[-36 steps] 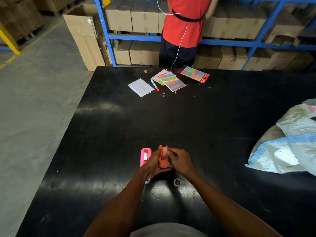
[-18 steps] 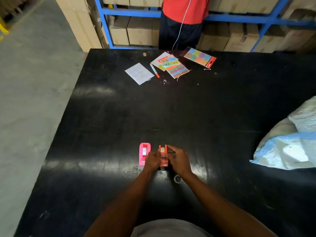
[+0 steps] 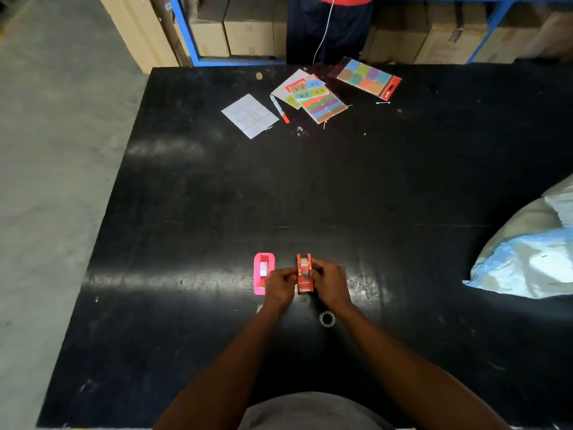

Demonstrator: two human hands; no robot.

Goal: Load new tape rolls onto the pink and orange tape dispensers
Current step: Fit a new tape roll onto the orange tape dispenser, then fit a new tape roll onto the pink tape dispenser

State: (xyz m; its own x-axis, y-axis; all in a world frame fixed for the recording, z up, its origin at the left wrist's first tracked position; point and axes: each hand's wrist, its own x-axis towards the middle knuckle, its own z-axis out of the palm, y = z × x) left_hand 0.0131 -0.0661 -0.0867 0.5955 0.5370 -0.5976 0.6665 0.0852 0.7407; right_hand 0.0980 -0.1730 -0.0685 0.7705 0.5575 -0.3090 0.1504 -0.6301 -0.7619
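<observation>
The orange tape dispenser (image 3: 304,274) stands on the black table (image 3: 310,187), a clear tape roll seated between its side walls. My left hand (image 3: 280,285) grips its left side and my right hand (image 3: 330,283) grips its right side. Just to the left, the pink tape dispenser (image 3: 264,273) lies on the table with a whitish roll in its well; neither hand touches it. A small ring-shaped core (image 3: 327,319) lies on the table under my right wrist.
Sticker sheets (image 3: 322,100), a white label sheet (image 3: 249,115), a pen (image 3: 279,109) and a coloured card pack (image 3: 369,78) lie at the far edge. A white-and-blue plastic bag (image 3: 533,252) bulges at the right. A person (image 3: 328,26) stands at the blue shelving behind.
The orange dispenser was raised in my hands and now sits lower on the table. My head has tilted down, so the far shelves have slid out of view.
</observation>
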